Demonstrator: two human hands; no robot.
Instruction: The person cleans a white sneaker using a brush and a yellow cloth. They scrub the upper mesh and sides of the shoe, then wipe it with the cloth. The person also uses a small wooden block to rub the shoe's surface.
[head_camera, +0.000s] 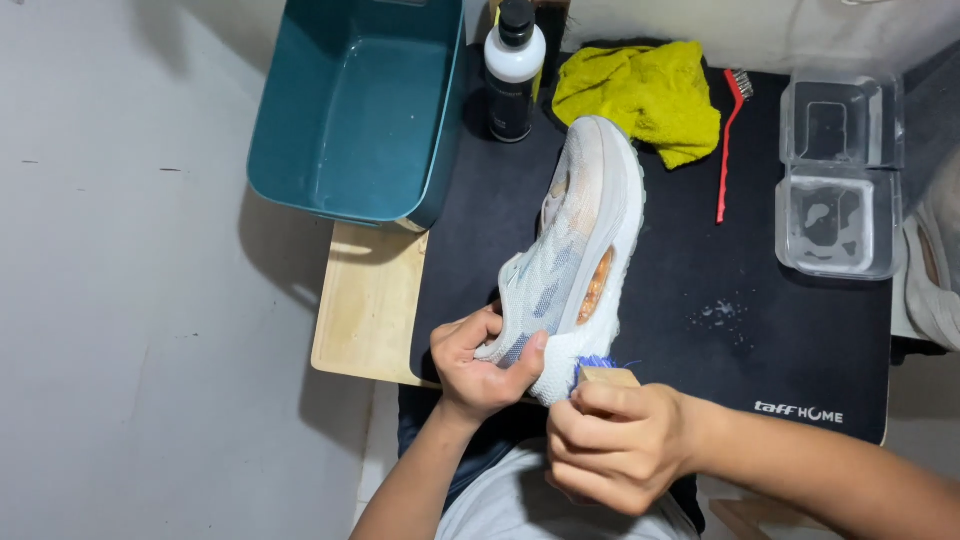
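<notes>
A white and grey sneaker with an orange patch in its sole lies tilted on its side over a black mat, toe pointing away from me. My left hand grips the sneaker's heel collar. My right hand holds a wooden brush with blue bristles, and the bristles press against the heel of the sole.
A teal plastic tub stands at the back left, partly on a wooden board. A black and white bottle, a yellow cloth, a thin red brush and a clear open box sit behind. Another shoe shows at the right edge.
</notes>
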